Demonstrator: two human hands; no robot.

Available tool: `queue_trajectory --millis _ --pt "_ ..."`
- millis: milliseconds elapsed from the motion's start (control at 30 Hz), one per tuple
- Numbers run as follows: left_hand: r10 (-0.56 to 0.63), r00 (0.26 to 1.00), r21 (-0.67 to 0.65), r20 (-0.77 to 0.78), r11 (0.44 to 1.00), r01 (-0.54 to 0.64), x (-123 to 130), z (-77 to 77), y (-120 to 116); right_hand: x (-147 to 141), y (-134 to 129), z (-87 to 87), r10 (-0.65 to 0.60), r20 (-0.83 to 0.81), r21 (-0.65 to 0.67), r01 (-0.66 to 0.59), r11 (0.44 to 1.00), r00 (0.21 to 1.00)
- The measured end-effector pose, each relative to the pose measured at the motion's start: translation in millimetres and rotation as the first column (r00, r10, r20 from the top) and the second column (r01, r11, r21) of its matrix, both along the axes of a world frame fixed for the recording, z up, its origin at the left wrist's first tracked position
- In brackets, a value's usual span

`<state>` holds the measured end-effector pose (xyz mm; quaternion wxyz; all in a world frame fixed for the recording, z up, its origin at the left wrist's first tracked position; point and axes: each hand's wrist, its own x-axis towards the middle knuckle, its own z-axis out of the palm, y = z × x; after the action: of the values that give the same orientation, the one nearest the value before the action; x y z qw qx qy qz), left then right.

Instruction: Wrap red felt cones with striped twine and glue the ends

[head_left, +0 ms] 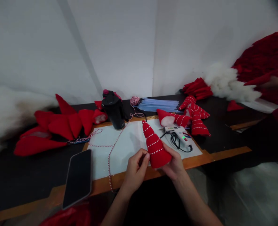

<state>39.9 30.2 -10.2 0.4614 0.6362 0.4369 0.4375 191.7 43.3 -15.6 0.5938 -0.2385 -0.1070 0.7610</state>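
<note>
A red felt cone with red-and-white twisted cord wound around it in several rows stands tip up, slightly tilted, just over the front of the work board. My right hand wraps its base from the right, with some fingers hidden behind it. At the cone's lower left edge, my left hand is closed in a pinch where the lowest row of cord ends. The fingertips hide what lies between them. More cord runs from a ball across the white sheet and over the front edge.
A glue gun with a green light lies right of the cone, near several cord-wound cones. Glue sticks and a black bottle stand behind. Left are a phone and plain red cones. A co-worker's hand shows right.
</note>
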Motion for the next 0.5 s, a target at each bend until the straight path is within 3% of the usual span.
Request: queue_trajectory --millis 200,500 --pt "-0.008 1.0 -0.002 0.02 1.0 0.008 -1.5 2.0 -3.1 -1.7 0.4 -3.0 -0.022 -0.037 0.01 0.022 1.0 0.999" --pt "-0.006 0.999 0.018 0.048 1.0 0.005 -3.6 1.8 -6.9 -3.6 1.9 -2.7 0.045 -0.082 -0.042 -0.048 0.998 0.996"
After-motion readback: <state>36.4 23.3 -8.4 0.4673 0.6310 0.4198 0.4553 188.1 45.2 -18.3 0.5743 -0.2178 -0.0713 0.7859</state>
